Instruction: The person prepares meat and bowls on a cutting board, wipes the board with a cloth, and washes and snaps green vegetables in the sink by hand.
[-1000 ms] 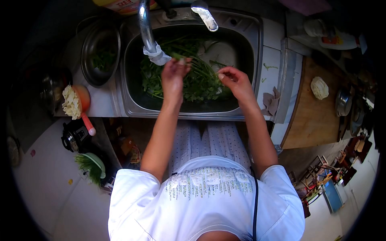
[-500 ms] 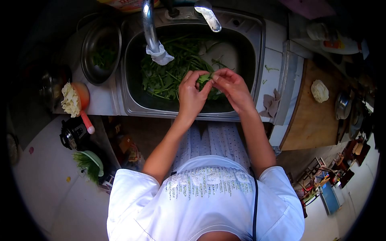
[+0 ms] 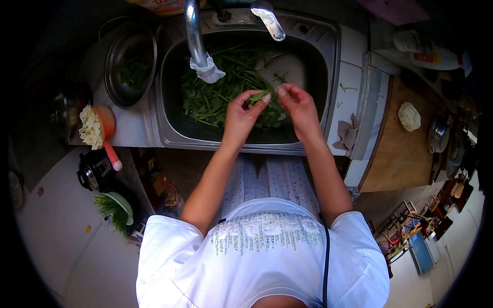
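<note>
Over the near side of the sink [image 3: 177, 137], my left hand [image 3: 241, 112] pinches a leafy green sprig [image 3: 259, 96] between thumb and fingers. Close beside it on the right is my right hand [image 3: 304, 113], its thumb and fingertips pressed together. Whatever those fingertips hold, if anything, is too small to make out. Below both hands, a heap of leafy green stalks [image 3: 205, 100] fills the left and middle of the basin.
A faucet [image 3: 195, 36] with white cloth round its spout overhangs the basin. At left stand a metal bowl of greens [image 3: 115, 90] and an orange ladle [image 3: 107, 123] holding pale leaves. A wooden board [image 3: 393, 149] and grey cloth [image 3: 347, 132] lie right.
My hands have drawn slightly apart, the right one moving a little to the right. The sprig stays in my left fingers, and the view has shifted slightly.
</note>
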Available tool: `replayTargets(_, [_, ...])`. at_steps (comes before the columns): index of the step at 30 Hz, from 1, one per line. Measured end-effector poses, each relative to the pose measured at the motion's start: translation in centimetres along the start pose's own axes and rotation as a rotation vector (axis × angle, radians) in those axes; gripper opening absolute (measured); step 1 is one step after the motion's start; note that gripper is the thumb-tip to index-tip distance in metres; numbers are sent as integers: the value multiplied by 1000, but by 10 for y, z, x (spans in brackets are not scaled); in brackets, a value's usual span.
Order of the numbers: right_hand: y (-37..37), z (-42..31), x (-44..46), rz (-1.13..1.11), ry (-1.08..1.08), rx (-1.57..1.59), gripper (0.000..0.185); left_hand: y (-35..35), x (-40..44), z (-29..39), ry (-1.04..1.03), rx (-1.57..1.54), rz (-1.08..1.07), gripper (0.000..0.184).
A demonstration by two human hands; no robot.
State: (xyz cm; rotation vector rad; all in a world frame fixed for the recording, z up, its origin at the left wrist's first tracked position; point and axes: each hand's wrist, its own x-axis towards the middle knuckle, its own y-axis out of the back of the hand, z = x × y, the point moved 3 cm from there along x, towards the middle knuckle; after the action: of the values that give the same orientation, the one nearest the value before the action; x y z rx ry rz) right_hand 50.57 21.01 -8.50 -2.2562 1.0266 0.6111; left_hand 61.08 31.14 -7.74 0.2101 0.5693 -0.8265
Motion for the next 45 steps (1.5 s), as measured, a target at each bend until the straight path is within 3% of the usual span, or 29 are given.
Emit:
replayTargets(2, [-9,-14,-3,69,189,-132,13,0,-1,5,-4,-32,-27,17])
replayTargets(7, [-9,-12,2,-10,235,-249,11,2,-1,4,7,-72,-109,16])
replayTargets(9, [-9,-11,4,-7,249,-256,9,3,-2,2,122,-177,-120,14])
replayTargets(10, [-10,-14,2,29,342,-371,7,3,-2,1,122,-177,-119,14])
replayTargets(12, [-13,-18,1,64,435,-487,6,0,-1,-5,204,-475,-106,9])
replayTargets(14, [-21,-29,-8,220,913,-909,7,-5,-2,-10,251,-597,-91,7])
replayTargets(15, [-25,-30,-11,245,971,-961,8,-7,-3,-12,300,-719,-77,6])
replayTargets(21, [-26,-28,-13,251,1030,-1043,9,-15,-4,-26,487,-997,-26,5])
replayTargets(25, [-28,-23,-15,236,1049,-1064,10,-15,2,-21,469,-1065,-18,8])
replayTargets(28, [-21,-22,-20,96,915,-932,10,2,8,-20,453,-1102,52,20])
replayTargets(30, [-5,-38,-34,74,782,-871,6,29,11,-13,339,-1034,149,17])
replayTargets(32, [23,-59,-56,228,658,-710,3,69,14,-9,114,-980,276,16])
replayTargets(35, [68,-81,-87,563,870,-633,23,132,12,20,-232,-675,457,16])
replayTargets(36, [82,-81,-85,565,869,-639,23,149,8,34,-337,-572,525,17])
replayTargets(38, [111,-68,-62,514,601,-1175,33,180,6,53,-483,-340,684,20])
replayTargets(39, [136,-43,-48,389,636,-1536,33,204,12,51,-514,-163,769,23])
replayTargets(42, [132,-54,-53,551,688,-1556,21,269,37,56,-545,594,1125,34])
replayTargets(43, [130,-60,-55,619,572,-1555,16,296,49,55,-551,726,1084,40])
replayTargets(45, [141,-55,-49,645,538,-1554,15,322,74,63,-575,843,1049,47])
